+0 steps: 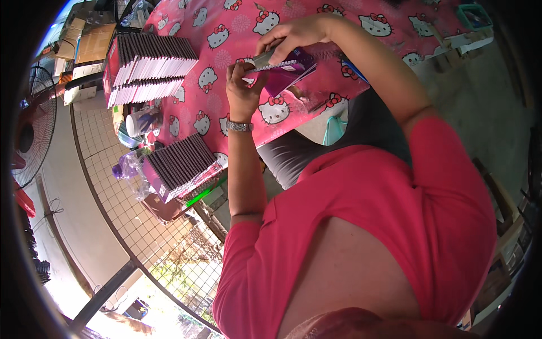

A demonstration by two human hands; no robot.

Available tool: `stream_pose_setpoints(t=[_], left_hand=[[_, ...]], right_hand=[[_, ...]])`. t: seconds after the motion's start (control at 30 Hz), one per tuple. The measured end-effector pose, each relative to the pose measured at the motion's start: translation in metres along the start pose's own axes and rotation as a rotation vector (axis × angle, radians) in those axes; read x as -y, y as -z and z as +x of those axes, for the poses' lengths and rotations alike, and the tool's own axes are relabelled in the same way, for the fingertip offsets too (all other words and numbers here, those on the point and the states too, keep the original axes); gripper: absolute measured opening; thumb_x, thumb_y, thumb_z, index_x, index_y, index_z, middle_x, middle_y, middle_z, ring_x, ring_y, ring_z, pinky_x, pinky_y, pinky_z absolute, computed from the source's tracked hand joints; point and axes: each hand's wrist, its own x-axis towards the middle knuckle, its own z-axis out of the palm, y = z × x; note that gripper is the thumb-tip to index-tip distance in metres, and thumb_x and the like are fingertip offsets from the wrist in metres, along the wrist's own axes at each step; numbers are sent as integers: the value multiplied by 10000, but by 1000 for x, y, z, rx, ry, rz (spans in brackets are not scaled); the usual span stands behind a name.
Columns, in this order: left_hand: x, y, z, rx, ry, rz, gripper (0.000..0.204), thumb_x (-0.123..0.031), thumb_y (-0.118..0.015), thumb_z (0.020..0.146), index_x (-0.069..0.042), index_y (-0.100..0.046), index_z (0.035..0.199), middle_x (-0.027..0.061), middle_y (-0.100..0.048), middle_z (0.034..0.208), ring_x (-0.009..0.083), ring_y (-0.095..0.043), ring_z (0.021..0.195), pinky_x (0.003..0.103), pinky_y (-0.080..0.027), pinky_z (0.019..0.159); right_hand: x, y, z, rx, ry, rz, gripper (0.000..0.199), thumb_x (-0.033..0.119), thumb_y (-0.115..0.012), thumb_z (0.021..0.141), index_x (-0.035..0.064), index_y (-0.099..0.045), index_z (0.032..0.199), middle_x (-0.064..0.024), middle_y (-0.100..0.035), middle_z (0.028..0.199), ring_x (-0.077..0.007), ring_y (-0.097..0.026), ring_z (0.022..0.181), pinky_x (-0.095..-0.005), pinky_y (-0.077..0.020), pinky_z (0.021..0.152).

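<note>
A purple notebook (280, 82) with a white punched edge is held slantwise over the pink tablecloth. My left hand (244, 90) is closed at the left end of that edge, thumb and fingers bent round it. From above, my right hand (298, 38) reaches over, its fingers curled and its thumb pressing on a small grey flat piece (263, 60) along the same edge. I cannot make out what kind of thing the grey piece is. Just right of the notebook, a loose dark wire coil (326, 55) shows on the cloth.
Tall rows of spiral-bound notebooks (152, 62) stand at the far left, with another stack (183, 164) nearer. Between them lies a white tub (141, 122). A fan (31, 130) stands beyond the wire mesh at left. A teal basket (474, 18) sits at the table's far right corner.
</note>
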Motion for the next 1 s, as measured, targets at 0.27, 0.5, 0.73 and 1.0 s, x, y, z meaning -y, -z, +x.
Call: stream_pose_setpoints(t=[0.27,0.5,0.73,1.0], left_hand=[[20,2,-2,64,98,-316,316,-46,-813,773,-12,-592,996,45,-654,952,102,-634,753,237,-504,633],[29,-2,-5,49,170,-553,292,7,-779,804,-28,-589,1024,22,-665,945,87,-637,790,236,-507,696],[26,-6,-7,-18,194,-637,219,27,-704,866,-13,-570,1035,41,-654,871,94,-643,743,231,-517,670],[10,-25,-22,-282,250,-595,199,-136,-630,967,39,-561,1033,36,-589,772,128,-664,651,268,-588,578]], right_hand=[[-7,0,16,-52,-23,-114,465,282,-712,820,76,-620,1227,-28,-614,1122,-144,-531,1084,-294,-362,969],[-8,-12,19,-85,70,329,499,328,-730,810,86,-636,1235,-73,-631,1164,-167,-558,1130,-329,-386,1014],[-76,35,-19,-748,-336,-1032,632,570,-725,770,131,-636,1216,-107,-610,1181,-303,-580,1118,-455,-457,928],[-122,-83,-133,-1098,-202,-1406,645,435,-716,814,130,-531,1353,-136,-501,1334,-328,-497,1220,-500,-389,1024]])
